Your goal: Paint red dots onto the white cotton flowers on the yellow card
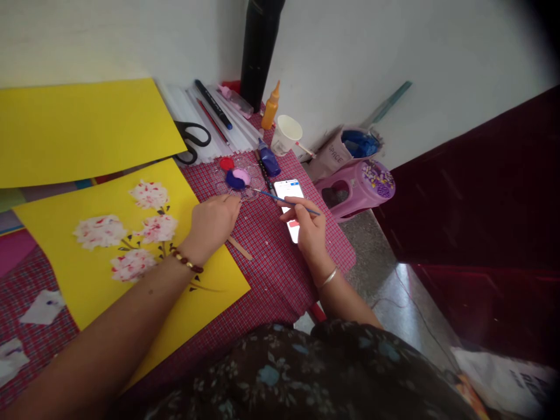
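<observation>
My right hand (308,227) pinches a thin blue paintbrush (282,199), its tip in the dark blue paint of a clear paint palette (217,175). Red and pink paint also lie in the palette's wells. My left hand (214,221) is closed at the palette's near edge, fingers curled down against the rim; the fingertips are partly hidden. Under my left forearm lies a yellow sheet (100,297) with white-and-red flowers (100,231), brown stems and small dark leaves. A lit phone (284,189) rests beneath my right hand. Close to my left hand is a wooden stick (240,248).
Behind the palette stand an orange paint bottle (270,108) and a paper cup (286,134); a blue paint bottle (269,160) lies nearby. Black-handled scissors (199,134), a marker (213,104) and another yellow sheet (87,128) are further left. A pink stool (350,186) stands beyond the table's right edge.
</observation>
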The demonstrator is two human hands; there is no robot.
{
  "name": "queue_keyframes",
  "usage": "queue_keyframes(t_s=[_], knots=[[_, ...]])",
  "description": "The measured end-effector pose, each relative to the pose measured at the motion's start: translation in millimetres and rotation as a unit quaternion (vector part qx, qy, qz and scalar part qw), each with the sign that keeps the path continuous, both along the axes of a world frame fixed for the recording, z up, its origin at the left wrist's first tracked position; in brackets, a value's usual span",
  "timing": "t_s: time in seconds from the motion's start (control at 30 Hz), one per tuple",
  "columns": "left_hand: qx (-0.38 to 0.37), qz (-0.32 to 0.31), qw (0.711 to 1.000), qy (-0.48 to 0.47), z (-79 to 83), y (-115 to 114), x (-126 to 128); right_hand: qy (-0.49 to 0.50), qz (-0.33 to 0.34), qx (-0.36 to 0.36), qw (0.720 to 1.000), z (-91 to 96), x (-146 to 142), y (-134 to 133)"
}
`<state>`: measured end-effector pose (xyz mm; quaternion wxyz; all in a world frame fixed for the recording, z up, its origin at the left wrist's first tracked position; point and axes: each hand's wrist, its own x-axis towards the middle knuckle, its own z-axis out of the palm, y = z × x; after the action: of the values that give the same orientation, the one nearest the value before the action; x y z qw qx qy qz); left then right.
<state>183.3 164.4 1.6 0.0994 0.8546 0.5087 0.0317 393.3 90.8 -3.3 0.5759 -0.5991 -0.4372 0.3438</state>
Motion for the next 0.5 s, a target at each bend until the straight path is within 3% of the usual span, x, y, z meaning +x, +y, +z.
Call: queue_keyframes(t_s=[0.2, 0.5], knots=[[0.0, 0.001, 1.0, -0.005, -2.3, -2.1, -0.8, -0.001, 0.032, 0.003, 0.999, -2.8, -4.7, 1.5], [0.0, 0.002, 1.0, -0.008, -1.3, -0.4, -0.8, -0.023, -0.004, 0.009, 1.0, 0.8, -4.2, -0.7]])
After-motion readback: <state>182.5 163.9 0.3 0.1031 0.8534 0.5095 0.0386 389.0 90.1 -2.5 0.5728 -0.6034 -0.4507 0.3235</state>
